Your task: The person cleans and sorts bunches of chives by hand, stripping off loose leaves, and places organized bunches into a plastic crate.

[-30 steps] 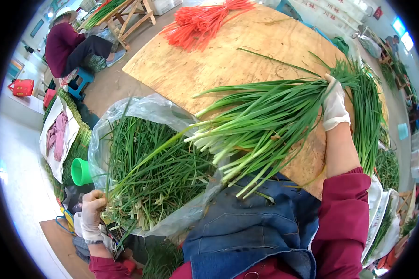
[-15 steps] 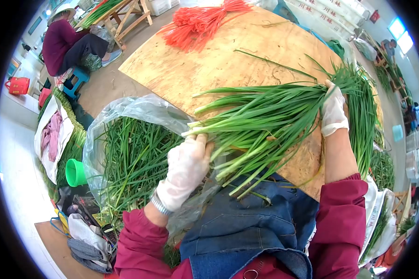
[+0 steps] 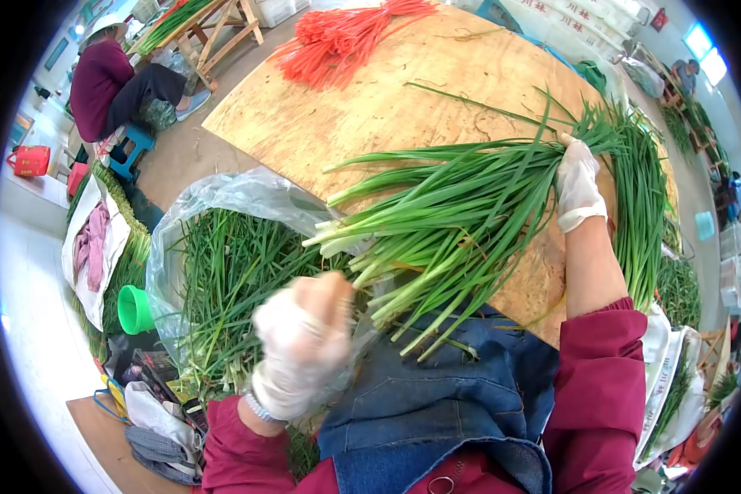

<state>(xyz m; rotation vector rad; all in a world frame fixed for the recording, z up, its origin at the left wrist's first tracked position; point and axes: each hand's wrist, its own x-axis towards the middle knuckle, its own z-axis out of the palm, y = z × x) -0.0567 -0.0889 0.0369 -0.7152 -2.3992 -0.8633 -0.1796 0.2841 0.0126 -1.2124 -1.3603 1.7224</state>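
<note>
A bunch of garlic chives [image 3: 461,206] lies over the corner of a wooden board, pale stem ends towards the left and green leaves to the right. My right hand [image 3: 580,183], in a thin whitish glove, is closed around the leafy part. Just left of the loose stem ends is my left hand [image 3: 305,333], gloved too and blurred by motion. Its fingers look curled together; whatever is in them is hidden. Beneath it, a clear plastic bag [image 3: 169,247] holds many loose green leaves [image 3: 239,280]. More chives [image 3: 640,214] hang over the board's right side.
Red plastic ties [image 3: 337,41] lie at the far side of the wooden board [image 3: 346,115]. A green cup [image 3: 134,309] is left of the bag. Another person [image 3: 103,78] sits on a blue stool [image 3: 132,152] at the upper left. White crates [image 3: 568,25] are stacked behind the board.
My left hand has come away from the pale stem ends, moving down and left. My right hand keeps its grip on the bunch and has shifted slightly left.
</note>
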